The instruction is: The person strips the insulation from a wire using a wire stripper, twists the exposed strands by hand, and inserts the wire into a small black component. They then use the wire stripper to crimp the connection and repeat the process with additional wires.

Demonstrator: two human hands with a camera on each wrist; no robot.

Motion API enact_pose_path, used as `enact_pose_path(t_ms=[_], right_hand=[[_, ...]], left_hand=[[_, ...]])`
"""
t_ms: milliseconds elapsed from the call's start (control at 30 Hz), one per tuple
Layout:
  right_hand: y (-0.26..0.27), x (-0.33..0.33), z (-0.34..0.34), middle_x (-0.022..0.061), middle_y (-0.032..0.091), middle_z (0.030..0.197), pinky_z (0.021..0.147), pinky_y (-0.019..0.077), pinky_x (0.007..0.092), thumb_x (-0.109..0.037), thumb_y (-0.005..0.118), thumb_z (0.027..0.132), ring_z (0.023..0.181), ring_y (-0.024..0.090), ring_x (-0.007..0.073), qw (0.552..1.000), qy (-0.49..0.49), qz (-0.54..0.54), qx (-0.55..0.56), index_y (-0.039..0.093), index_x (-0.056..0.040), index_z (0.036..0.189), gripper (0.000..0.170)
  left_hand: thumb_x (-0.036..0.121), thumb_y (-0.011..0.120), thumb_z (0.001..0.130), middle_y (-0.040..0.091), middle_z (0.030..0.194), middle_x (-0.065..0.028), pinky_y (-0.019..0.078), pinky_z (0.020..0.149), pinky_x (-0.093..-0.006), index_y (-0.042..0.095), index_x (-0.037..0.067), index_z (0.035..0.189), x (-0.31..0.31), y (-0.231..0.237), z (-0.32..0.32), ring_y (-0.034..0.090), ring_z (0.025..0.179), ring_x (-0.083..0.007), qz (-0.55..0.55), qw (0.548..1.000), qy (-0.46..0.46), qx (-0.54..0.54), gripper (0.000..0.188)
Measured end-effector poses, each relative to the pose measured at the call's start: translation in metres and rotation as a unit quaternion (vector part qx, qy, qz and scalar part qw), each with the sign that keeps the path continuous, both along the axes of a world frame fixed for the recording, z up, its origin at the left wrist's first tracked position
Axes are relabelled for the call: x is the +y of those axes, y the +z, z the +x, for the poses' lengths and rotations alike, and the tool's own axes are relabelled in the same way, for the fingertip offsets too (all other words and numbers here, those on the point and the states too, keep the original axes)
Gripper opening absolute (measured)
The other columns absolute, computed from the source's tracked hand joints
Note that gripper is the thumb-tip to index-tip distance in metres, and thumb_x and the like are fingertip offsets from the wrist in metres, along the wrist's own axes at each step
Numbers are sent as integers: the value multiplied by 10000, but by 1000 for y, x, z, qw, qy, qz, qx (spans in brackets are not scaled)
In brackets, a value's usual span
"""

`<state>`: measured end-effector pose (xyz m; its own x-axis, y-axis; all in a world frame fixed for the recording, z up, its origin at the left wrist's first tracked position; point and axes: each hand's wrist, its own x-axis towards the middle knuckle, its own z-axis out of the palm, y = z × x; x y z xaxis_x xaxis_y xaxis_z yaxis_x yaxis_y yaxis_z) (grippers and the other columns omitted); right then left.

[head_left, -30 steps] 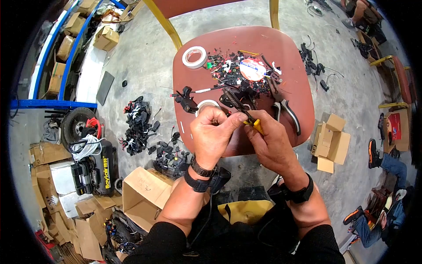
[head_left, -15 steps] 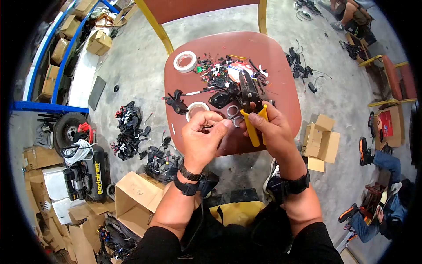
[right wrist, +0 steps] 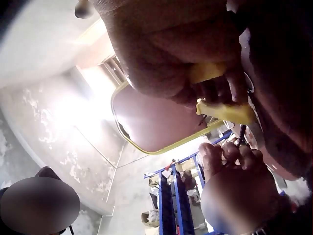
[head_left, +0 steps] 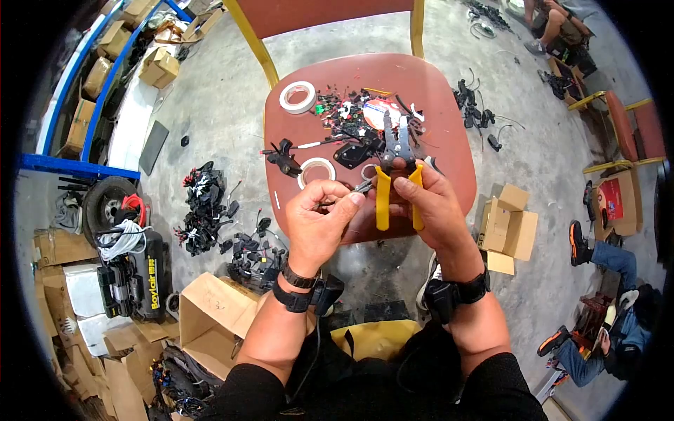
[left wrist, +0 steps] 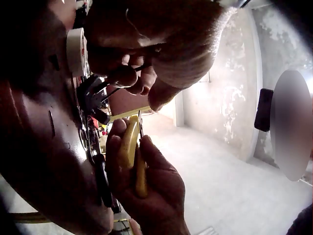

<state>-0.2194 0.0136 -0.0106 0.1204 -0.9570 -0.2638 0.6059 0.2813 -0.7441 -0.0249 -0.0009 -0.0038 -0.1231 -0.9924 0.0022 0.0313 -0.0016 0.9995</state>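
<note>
Over the red chair seat, my left hand pinches the end of a thin dark cable between thumb and fingers. My right hand grips wire strippers, their yellow handles spread apart and dark jaws parted, pointing away from me. The handles stand just right of the cable end. In the left wrist view a yellow handle shows beneath my left fingers. The right wrist view shows the other side of the yellow handle. A black lever housing lies on the seat beyond my left fingertips.
Two white tape rolls and a heap of cut wire and connector scraps lie on the seat. Black wired parts are piled on the floor at left. Open cardboard boxes stand either side. Another person sits at far right.
The wire strippers have drawn away from my left fingertips and turned to point forward, then their handles spread wider. My left hand keeps its pinch on the cable. The head view shifted slightly.
</note>
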Motion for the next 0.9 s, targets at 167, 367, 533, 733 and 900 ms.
enact_pose_path(t_ms=[167, 367, 533, 733, 900], right_hand=[[4, 0, -4, 181, 641, 1236, 824, 591, 348, -116, 554, 999, 1056, 676, 272, 999, -13, -24, 40, 553, -48, 1224, 235], [8, -12, -53, 168, 666, 1145, 846, 545, 335, -92, 485, 974, 988, 661, 208, 993, -75, -30, 91, 496, -20, 1303, 337], [-7, -26, -73, 185, 641, 1157, 877, 480, 360, -207, 512, 962, 1018, 619, 267, 808, -158, -126, 554, 574, 14, 1296, 405], [-16, -29, -72, 177, 591, 1117, 954, 410, 465, -230, 676, 861, 1057, 525, 376, 609, -161, -140, 764, 569, -26, 1322, 515], [-18, -34, -70, 165, 594, 1169, 973, 404, 464, -158, 708, 825, 1091, 517, 378, 591, -149, -167, 775, 592, -28, 1267, 475]], left_hand=[[14, 742, 862, 653, 816, 20, 443, 611, -184, 665, 26, 918, 0, -2, 1, 569, 689, -30, 11, 1000, -1, -1, 96], [-86, 582, 895, 651, 894, -46, 543, 691, -252, 617, -3, 998, -4, -7, -1, 651, 751, -115, 16, 997, -26, 68, 137], [-80, 531, 937, 666, 958, -71, 567, 747, -277, 622, -17, 1037, -6, -10, -4, 669, 806, -138, 19, 994, -42, 96, 149], [-15, 567, 969, 696, 1037, -100, 538, 684, -232, 635, -29, 1137, -8, -11, -1, 658, 793, -104, 60, 993, -52, 85, 181], [8, 599, 960, 727, 983, -108, 478, 576, -197, 652, -41, 1103, -10, -5, 0, 630, 694, -75, 62, 992, -57, 95, 160]])
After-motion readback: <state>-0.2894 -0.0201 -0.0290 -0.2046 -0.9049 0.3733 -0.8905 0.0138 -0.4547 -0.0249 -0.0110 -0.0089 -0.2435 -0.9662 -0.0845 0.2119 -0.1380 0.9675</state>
